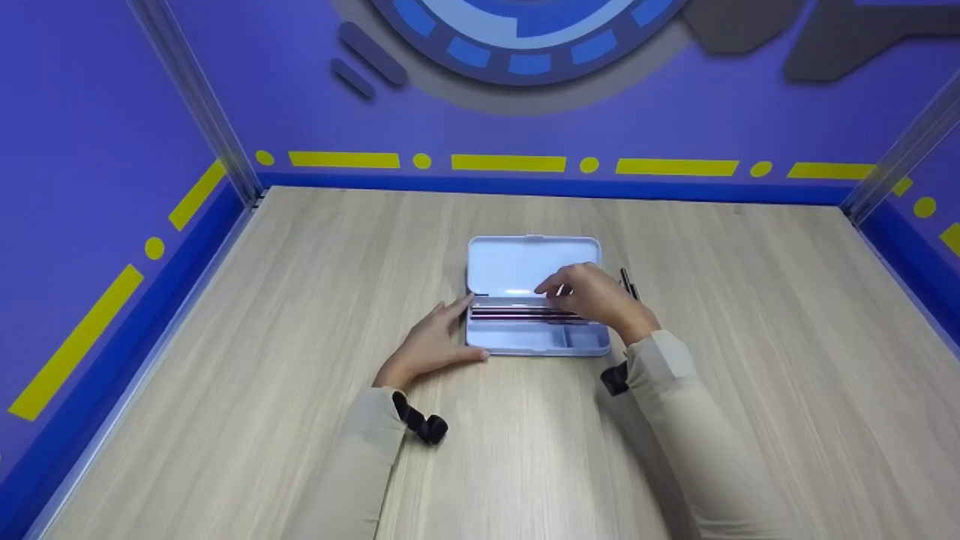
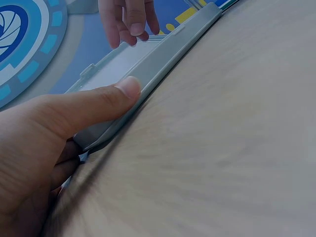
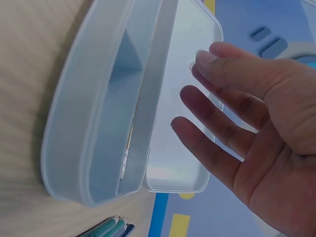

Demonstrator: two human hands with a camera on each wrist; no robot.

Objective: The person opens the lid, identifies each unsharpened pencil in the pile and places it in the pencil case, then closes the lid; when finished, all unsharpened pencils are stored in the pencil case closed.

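An opened pale blue-white pencil case (image 1: 516, 341) lies on the table, its lid (image 1: 506, 262) tipped back toward the far wall. Several dark, slim pencils (image 1: 517, 316) lie lengthwise in its rear compartment. My left hand (image 1: 429, 343) holds the case's left end, with the thumb (image 2: 111, 101) against the front wall and the other fingers around the end. Above the case's right half hovers my right hand (image 1: 592, 295), fingers loosely bent and nothing between them. In the right wrist view, its thumb and fingertips overlap the lid.
Several pens or pencils (image 3: 108, 227), some teal, lie on the table (image 1: 262, 360) just beyond the case's right end. The case's front section has a small divider (image 3: 129, 52) near the right. Blue printed walls (image 1: 510, 135) enclose the table's back and sides.
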